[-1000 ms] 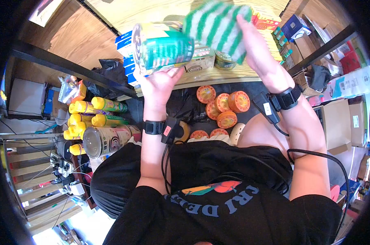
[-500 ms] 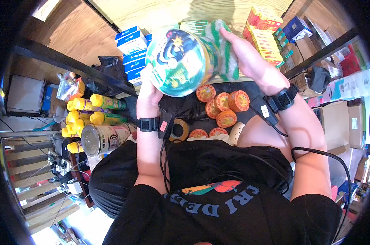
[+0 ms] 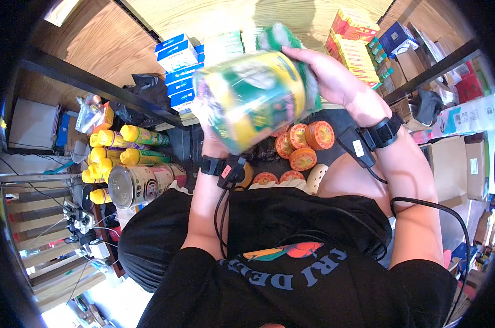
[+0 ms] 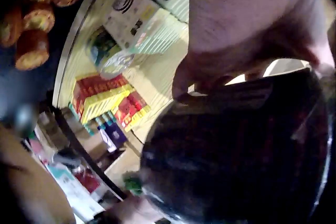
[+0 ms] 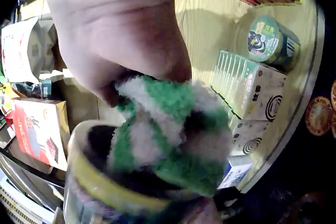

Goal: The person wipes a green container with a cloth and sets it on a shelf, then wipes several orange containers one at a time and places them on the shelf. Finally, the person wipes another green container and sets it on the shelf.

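Observation:
A large green and yellow canister point(image 3: 253, 101), blurred by motion, is tilted on its side above the shelf's front edge. My left hand point(image 4: 252, 24) grips it, with fingers over its dark side in the left wrist view; the canister hides most of that hand in the head view. My right hand point(image 3: 335, 76) holds a fluffy green-and-white striped cloth point(image 5: 157, 129) bunched between thumb and fingers. The cloth lies against the canister's right end, over the yellow rim point(image 5: 94, 174) with its dark recess.
On the wooden shelf stand blue-and-white boxes point(image 3: 176, 57), red and yellow boxes point(image 3: 351, 52), patterned white boxes point(image 5: 262, 92) and a smaller green canister point(image 5: 273, 45). Orange round tins point(image 3: 304, 159) lie below. Yellow-capped spray cans point(image 3: 108, 156) and a large tin point(image 3: 130, 188) are at left.
The canister has rolled and tilted, its round end shown half a second ago now replaced by its side label. The cloth, apart from it at first, has moved onto its right end.

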Demonstrator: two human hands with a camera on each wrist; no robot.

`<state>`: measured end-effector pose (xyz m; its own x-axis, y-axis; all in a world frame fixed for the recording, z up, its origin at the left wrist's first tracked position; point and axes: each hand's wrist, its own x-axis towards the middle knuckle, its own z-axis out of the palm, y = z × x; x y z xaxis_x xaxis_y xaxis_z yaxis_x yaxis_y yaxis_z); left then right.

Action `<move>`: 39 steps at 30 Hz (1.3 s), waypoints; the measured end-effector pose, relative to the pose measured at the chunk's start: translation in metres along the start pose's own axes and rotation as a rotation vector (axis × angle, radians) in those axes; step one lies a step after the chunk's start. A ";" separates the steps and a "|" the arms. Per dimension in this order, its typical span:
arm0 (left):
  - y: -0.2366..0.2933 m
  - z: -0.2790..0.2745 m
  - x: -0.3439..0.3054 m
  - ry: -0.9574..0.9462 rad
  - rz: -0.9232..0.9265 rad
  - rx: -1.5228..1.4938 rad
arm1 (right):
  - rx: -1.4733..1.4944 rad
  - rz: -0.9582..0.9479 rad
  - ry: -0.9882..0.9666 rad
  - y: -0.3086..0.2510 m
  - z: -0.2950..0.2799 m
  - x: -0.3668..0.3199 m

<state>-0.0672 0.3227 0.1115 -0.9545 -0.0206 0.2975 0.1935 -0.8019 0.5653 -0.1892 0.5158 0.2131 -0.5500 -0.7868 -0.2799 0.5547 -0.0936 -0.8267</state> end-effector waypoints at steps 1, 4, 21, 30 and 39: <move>-0.005 0.001 0.000 -0.099 0.031 -0.027 | 0.000 -0.023 0.030 0.001 -0.001 0.001; -0.009 0.009 0.023 -0.038 -0.075 -0.716 | 0.016 -0.041 0.095 -0.003 -0.002 -0.001; -0.013 0.030 0.008 -0.131 -0.093 -1.201 | 0.054 -0.352 0.056 -0.010 0.007 -0.001; -0.010 0.008 0.024 0.140 0.002 -0.250 | -0.276 -0.231 -0.058 0.010 0.016 -0.001; 0.001 0.011 0.037 0.286 0.158 0.178 | 0.122 -0.214 0.070 0.001 0.011 -0.003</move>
<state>-0.1002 0.3278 0.1318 -0.9296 -0.3222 0.1790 0.3561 -0.6597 0.6618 -0.1802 0.5114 0.2182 -0.7027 -0.6973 -0.1411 0.4894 -0.3299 -0.8072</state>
